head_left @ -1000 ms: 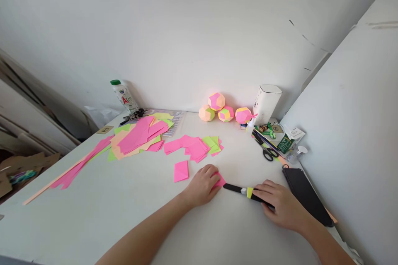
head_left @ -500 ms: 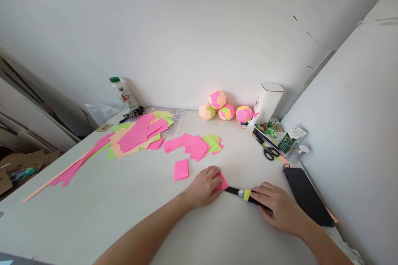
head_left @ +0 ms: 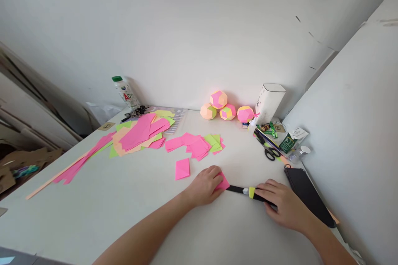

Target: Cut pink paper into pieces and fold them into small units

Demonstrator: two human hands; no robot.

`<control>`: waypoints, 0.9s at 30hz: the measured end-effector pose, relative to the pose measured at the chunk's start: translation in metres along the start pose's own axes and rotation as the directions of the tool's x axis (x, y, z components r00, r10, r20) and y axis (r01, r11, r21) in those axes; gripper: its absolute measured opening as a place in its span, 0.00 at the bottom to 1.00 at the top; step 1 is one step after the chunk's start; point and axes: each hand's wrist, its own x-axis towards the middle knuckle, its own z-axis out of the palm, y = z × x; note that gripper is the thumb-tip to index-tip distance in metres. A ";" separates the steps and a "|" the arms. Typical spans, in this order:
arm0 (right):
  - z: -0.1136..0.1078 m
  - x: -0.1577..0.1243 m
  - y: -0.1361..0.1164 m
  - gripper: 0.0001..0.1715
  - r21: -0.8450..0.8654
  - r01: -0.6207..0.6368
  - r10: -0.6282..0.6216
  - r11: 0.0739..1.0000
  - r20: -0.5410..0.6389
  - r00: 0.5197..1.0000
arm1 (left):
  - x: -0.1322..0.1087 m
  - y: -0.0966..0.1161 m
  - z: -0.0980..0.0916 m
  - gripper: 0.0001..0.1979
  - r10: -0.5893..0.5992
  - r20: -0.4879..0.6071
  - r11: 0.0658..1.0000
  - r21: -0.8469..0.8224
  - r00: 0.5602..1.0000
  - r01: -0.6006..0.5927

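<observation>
My left hand [head_left: 205,186] presses a folded pink paper [head_left: 223,183] onto the table, its fingers curled over most of the sheet. My right hand [head_left: 281,203] is closed around the black handle of a utility knife [head_left: 251,192] with a yellow band. The dark blade points left, its tip at the right corner of the pink paper; whether the tip is inside the fold I cannot tell. Left of my left hand lies another folded pink square [head_left: 182,169]. Beyond it are loose pink pieces [head_left: 197,145] and green pieces [head_left: 214,142].
A heap of coloured paper [head_left: 139,134] partly covers a clear ruler sheet [head_left: 177,121]. Several paper balls [head_left: 218,99] stand by the wall near a white container [head_left: 270,101]. Scissors [head_left: 272,154], a small jar [head_left: 300,154] and a black pouch [head_left: 309,196] line the right side. A bottle [head_left: 126,93] stands back left.
My right hand and the knife have slid slightly to the right. My left hand stays on the pink paper. The whole view has shifted a little.
</observation>
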 end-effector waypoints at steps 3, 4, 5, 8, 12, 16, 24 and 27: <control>0.003 0.001 -0.003 0.27 -0.011 0.012 -0.012 1.000 -0.014 1.000 | 0.000 0.002 -0.001 0.06 -0.003 0.001 1.000 0.008 1.000 0.003; 0.005 0.001 -0.004 0.26 -0.015 0.013 -0.013 1.000 -0.021 1.000 | 0.000 0.002 -0.002 0.06 -0.004 0.000 1.000 0.006 1.000 0.004; 0.006 0.002 -0.006 0.26 -0.021 0.013 -0.014 1.000 -0.029 0.999 | 0.000 0.002 -0.002 0.06 -0.005 0.001 1.000 0.004 1.000 0.005; 0.008 0.003 -0.009 0.26 -0.037 0.006 -0.008 0.999 -0.055 0.998 | 0.000 0.002 -0.002 0.06 -0.006 -0.002 1.000 -0.002 1.000 0.006; 0.007 0.003 -0.007 0.26 -0.038 0.004 -0.006 0.999 -0.062 0.998 | 0.000 0.000 0.000 0.06 0.003 -0.015 1.000 0.007 1.000 -0.003; 0.008 0.002 -0.005 0.26 -0.041 -0.004 0.001 0.999 -0.055 0.999 | 0.000 -0.001 0.000 0.07 0.008 -0.023 1.000 0.031 1.000 -0.007; 0.013 0.005 -0.009 0.24 -0.061 -0.006 0.001 0.998 -0.082 0.997 | 0.001 0.001 -0.001 0.08 -0.005 -0.016 0.996 0.087 1.000 0.006; 0.013 0.005 -0.007 0.24 -0.070 -0.010 0.003 0.997 -0.094 0.996 | 0.001 0.001 -0.002 0.08 0.003 -0.017 0.994 0.108 1.000 -0.001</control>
